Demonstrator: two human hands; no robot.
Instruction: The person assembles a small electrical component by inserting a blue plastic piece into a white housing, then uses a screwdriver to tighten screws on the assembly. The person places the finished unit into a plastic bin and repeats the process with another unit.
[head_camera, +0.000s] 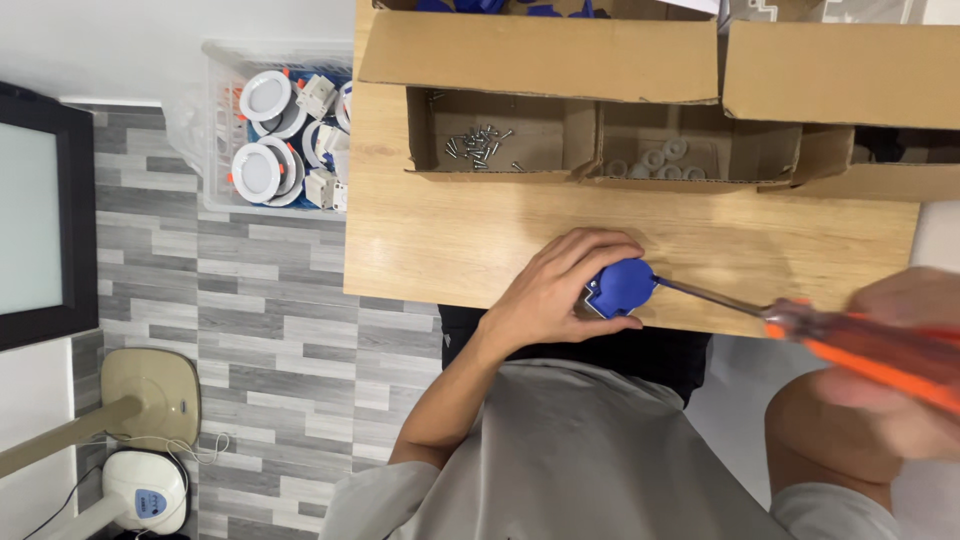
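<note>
Blue plastic part (621, 286) sits at the near edge of the wooden worktop (450, 240), and the left hand (560, 290) is curled tight around it, pinning it down! The right hand (890, 370), blurred at the frame's edge, is closed on the orange handle of a screwdriver (800, 325) whose metal tip meets the blue part. Behind them, cardboard boxes (500, 135) hold loose screws (478, 145) and white washers (662, 160), while a clear bin of white round fittings (275, 130) stands off the worktop's left end.
</note>
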